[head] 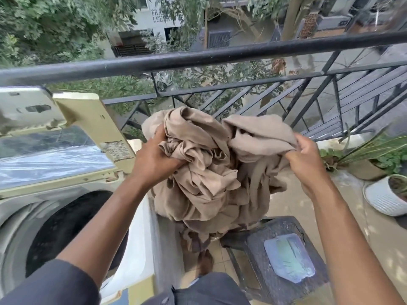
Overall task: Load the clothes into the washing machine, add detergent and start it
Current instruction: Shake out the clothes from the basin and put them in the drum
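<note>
A big crumpled bundle of beige cloth (204, 179) hangs in the air at the centre of the view, just right of the washing machine. My left hand (154, 157) grips the bunched left side of it. My right hand (306, 157) pinches a fold at its upper right. The top-loading washing machine (136, 230) stands at the lower left with its lid (66, 146) raised and its dark drum (66, 227) showing. A bluish detergent pouch (288, 258) lies flat on a dark stool (275, 280) at the lower right.
A black metal railing (198, 56) runs across the balcony just beyond the cloth. Potted plants, one in a white ribbed pot (383, 199), stand on the floor at the right. My bare foot (204, 263) shows on the tiles between machine and stool.
</note>
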A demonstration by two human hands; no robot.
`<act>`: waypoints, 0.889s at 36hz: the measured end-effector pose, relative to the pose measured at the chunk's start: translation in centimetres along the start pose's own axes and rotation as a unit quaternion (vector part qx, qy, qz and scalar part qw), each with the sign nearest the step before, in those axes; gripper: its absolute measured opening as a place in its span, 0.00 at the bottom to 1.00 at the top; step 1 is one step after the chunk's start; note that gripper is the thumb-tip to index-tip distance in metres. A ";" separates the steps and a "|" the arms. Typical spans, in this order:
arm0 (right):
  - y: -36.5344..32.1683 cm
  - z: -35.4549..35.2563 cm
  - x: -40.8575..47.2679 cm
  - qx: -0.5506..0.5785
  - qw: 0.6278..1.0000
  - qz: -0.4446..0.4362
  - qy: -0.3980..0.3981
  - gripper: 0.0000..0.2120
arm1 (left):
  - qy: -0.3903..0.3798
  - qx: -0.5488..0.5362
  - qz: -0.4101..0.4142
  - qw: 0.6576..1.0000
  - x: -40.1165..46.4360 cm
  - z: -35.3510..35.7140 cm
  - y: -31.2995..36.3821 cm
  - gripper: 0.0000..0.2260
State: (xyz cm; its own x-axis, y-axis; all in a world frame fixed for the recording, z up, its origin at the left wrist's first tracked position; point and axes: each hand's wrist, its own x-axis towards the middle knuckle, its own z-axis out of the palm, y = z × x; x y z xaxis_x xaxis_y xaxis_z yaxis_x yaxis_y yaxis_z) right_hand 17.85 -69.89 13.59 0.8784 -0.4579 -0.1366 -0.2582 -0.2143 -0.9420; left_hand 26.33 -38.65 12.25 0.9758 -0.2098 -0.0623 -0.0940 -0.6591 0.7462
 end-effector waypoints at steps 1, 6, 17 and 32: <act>-0.7 0.5 -0.5 0.004 0.999 -0.027 -0.023 0.23 | 0.011 0.001 -0.009 1.000 0.0 0.3 0.2 0.42; -3.3 4.3 -3.3 0.000 0.984 -0.125 -0.128 0.15 | 0.062 -0.026 -0.062 0.996 -0.1 1.1 1.0 0.34; -4.2 10.1 -6.3 -0.137 0.938 -0.156 -0.279 0.28 | -0.077 -0.249 -0.061 0.964 -0.4 -0.4 1.7 0.42; -3.7 9.8 -5.5 0.169 0.917 -0.086 -0.351 0.24 | 0.087 -0.070 -0.019 0.994 -0.9 2.2 0.2 0.35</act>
State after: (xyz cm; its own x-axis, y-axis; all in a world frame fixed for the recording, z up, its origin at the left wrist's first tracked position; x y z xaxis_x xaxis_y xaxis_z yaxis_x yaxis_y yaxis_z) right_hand 17.95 -58.13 14.80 0.9674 0.2515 -0.0288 -0.0565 0.1034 -0.9930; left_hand 24.99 -40.19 10.94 0.9986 -0.0507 0.0135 -0.0394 -0.5554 0.8306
